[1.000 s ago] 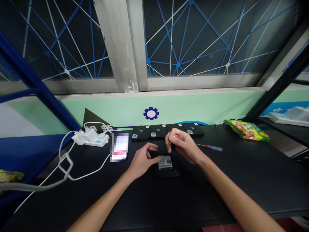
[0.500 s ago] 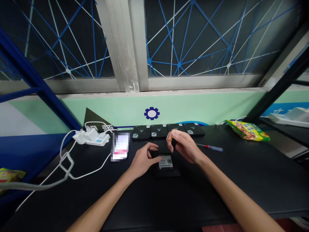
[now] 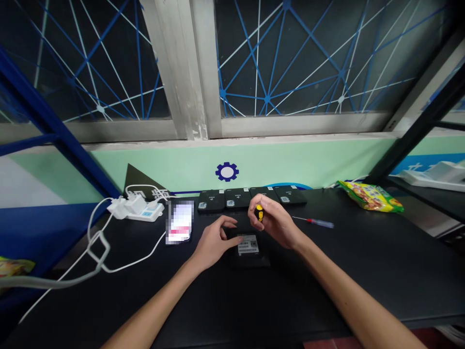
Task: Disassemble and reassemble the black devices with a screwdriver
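Note:
On the black desk lies a flat black device (image 3: 264,261) with a white printed label (image 3: 248,244). My left hand (image 3: 214,242) steadies it, thumb on the label and fingers curved along its far left side. Above the device's far right corner, my right hand (image 3: 274,218) is wrapped round a screwdriver (image 3: 259,213) with a yellow-and-black handle. The handle end faces me, and the shaft is hidden behind the hand. Whether its tip touches the device, I cannot tell.
Several black boxes (image 3: 212,200) stand in a row along the wall. A phone (image 3: 180,220) and a white power strip (image 3: 145,212) with cables are on the left. On the right lie a thin screwdriver (image 3: 320,223) and a yellow-green snack bag (image 3: 372,196).
My right hand has turned slightly, so more of the screwdriver's yellow-and-black handle shows. My left hand and the device stay put; the whole view has shifted a little.

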A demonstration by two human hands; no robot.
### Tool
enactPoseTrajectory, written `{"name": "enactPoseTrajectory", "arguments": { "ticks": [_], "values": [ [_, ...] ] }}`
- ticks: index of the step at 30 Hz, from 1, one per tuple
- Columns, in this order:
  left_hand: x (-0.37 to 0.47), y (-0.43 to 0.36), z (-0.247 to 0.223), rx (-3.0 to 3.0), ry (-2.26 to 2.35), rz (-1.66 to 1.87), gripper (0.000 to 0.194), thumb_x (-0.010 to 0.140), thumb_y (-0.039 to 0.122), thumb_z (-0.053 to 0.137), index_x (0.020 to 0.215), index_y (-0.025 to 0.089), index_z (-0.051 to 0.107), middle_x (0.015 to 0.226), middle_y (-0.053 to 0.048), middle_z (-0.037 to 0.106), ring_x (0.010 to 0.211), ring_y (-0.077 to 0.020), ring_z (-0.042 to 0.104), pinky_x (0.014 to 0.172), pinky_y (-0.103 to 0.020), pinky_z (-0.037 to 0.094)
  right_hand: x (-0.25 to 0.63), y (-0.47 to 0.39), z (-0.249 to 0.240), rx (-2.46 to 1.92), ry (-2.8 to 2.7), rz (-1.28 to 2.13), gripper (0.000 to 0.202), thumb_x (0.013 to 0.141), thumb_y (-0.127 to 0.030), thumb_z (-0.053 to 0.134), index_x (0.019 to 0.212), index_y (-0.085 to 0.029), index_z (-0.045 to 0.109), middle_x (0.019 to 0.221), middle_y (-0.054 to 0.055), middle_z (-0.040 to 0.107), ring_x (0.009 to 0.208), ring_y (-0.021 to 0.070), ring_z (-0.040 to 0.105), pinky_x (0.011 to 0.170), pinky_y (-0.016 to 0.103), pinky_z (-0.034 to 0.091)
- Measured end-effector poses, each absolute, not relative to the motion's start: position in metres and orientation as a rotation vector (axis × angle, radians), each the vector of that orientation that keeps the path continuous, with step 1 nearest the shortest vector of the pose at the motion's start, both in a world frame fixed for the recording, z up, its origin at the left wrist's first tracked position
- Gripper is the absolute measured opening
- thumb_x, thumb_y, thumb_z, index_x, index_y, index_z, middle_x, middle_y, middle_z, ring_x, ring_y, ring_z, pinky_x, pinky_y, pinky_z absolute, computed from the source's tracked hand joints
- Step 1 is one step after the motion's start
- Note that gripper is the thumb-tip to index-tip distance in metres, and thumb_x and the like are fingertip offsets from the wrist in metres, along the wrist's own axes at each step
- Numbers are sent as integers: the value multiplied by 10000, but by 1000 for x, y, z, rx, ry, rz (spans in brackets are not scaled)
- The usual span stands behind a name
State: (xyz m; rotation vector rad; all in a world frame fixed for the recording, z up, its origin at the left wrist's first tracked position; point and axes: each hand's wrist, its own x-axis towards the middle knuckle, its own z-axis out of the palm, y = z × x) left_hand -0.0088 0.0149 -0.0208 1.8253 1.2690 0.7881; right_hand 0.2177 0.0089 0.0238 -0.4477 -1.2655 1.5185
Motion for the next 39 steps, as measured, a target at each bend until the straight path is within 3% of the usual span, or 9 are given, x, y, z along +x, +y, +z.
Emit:
{"name": "enactPoseTrajectory", "arguments": {
  "ticks": [4,11,18,25,27,31,36,39],
  "values": [
    [-8,15,-20,1823,1268,781,473,808,428,871,1223,270,710,1192,-36,756,641,-123,531,633,-278,434,220,12,20,-462,-1275,1511,266,1044,-416,648,953,-171,698,777,29,617,655,154,520,637,299,396],
    [-9,14,-19,1831,1271,787,456,810,418,865,1215,269,716,1189,-39,762,633,-121,536,645,-279,451,220,16,15,-441,-1292,1488,193,998,-356,744,942,-215,625,807,13,672,650,158,585,664,304,438],
    [-9,14,-18,1755,1226,798,479,797,419,878,1207,248,699,1217,-59,767,550,-83,523,541,-243,427,218,8,23,-460,-1283,1496,255,1077,-416,592,954,-197,638,706,-6,550,618,146,441,606,290,341],
    [-5,10,-14,1653,1077,732,424,916,419,756,1297,239,713,1422,-110,706,461,-66,538,393,-224,376,213,2,30,-365,-1144,1428,290,1079,-389,548,886,-202,657,685,-2,486,622,161,399,614,313,326],
    [-3,9,-13,1709,1040,704,433,939,416,731,1336,246,716,1370,-99,736,556,-111,611,434,-229,408,211,0,31,-321,-1126,1445,308,1074,-377,530,860,-199,662,687,5,485,637,170,413,638,324,337],
    [1,6,-10,1928,1172,709,438,906,435,778,1307,260,770,1005,-44,811,699,-189,667,614,-288,481,207,-3,31,-278,-1159,1481,348,1056,-365,512,809,-189,682,712,30,515,685,191,447,687,349,354],
    [4,3,-10,1971,1302,822,548,699,443,961,1202,286,808,1085,-36,786,777,-199,659,694,-303,504,205,-4,27,-307,-1185,1487,342,1055,-354,520,822,-186,705,738,37,521,710,199,448,699,353,358],
    [4,4,-14,1903,1261,857,481,737,372,947,1186,277,803,1066,-37,791,866,-217,695,748,-307,528,203,-3,26,-295,-1173,1517,373,1054,-373,486,823,-185,710,754,45,515,729,208,454,734,363,384]
  ]
}}
